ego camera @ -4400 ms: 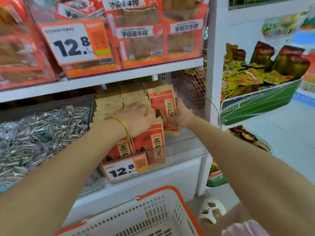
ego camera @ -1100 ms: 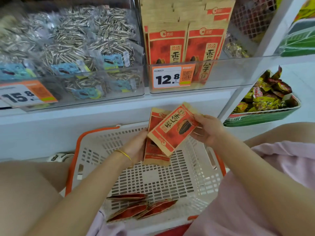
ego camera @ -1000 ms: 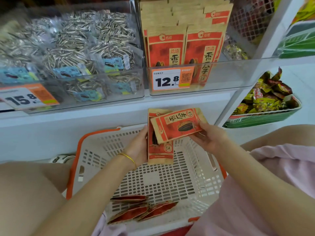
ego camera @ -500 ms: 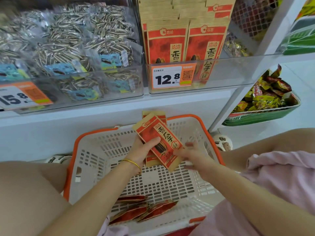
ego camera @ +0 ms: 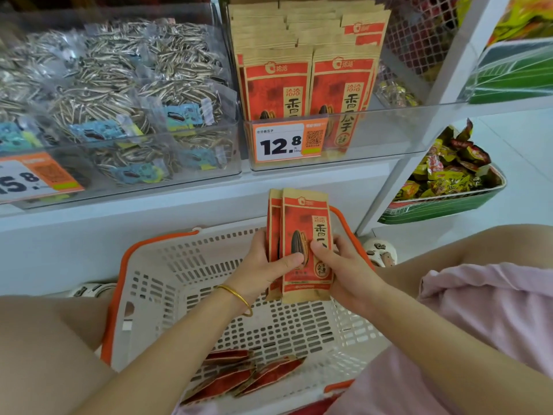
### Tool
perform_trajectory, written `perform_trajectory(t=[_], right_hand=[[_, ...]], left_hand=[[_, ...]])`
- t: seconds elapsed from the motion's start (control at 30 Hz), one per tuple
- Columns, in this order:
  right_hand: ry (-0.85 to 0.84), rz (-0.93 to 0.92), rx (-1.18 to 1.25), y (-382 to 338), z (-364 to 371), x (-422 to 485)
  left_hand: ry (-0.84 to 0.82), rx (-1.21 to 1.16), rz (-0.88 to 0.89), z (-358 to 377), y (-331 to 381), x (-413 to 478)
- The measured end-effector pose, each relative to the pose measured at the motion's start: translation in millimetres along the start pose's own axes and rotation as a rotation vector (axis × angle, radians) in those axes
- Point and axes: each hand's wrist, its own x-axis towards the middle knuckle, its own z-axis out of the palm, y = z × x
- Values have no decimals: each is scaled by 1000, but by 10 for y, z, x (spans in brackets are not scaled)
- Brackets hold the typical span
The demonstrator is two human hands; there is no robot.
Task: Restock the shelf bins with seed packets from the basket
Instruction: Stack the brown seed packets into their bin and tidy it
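Two red-and-tan seed packets stand upright as a small stack above the white basket with orange rim. My left hand grips the stack from the left, thumb across the front. My right hand holds its right edge, thumb on the front packet. Several more packets lie flat at the basket's near end. The clear shelf bin above holds rows of the same packets behind a 12.8 price tag.
A second clear bin on the left is filled with bagged striped seeds, tagged 15.8. A white shelf post rises on the right, with a green tray of yellow snack packs beyond it. My knees flank the basket.
The tilted packet has been turned upright and squared onto the other one. My right hand has come back onto the stack, and both hands have risen slightly.
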Motion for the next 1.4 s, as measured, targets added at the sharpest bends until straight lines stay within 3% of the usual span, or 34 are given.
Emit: perform_trajectory(t=[0.13,0.33,0.53,0.6,0.73,0.9,1.07,1.13,1.23,1.4], right_hand=[[-135,-79,-40,-222,20,-227],[-50,-322,-48,-937,-122,-486],[103,-570,-106,-2203,-231,-154],[114,-573,-160,-2541,-240,81],[150,-488,-397,-2909,-201,564],[72,-444,-471,-2824,-178,981],[242,-376,-1143,-2749,-226,1100],[251,-414,-1169,-2758,-177,1069],[222,-475,-1014,-2757,-139,1048],[142,-347,-1020,-2736,-134,1061]], left_hand=[[-51,216,107,223,308,-12],[-128,566,418,522,1152,115],[389,1164,900,494,2167,463],[428,1389,860,466,2389,699],[324,1698,602,431,2576,1114],[190,1697,389,410,2599,1206],[166,1718,375,426,2609,1148],[170,1724,389,423,2604,1152],[173,1731,395,415,2597,1158],[186,1741,389,423,2595,1168]])
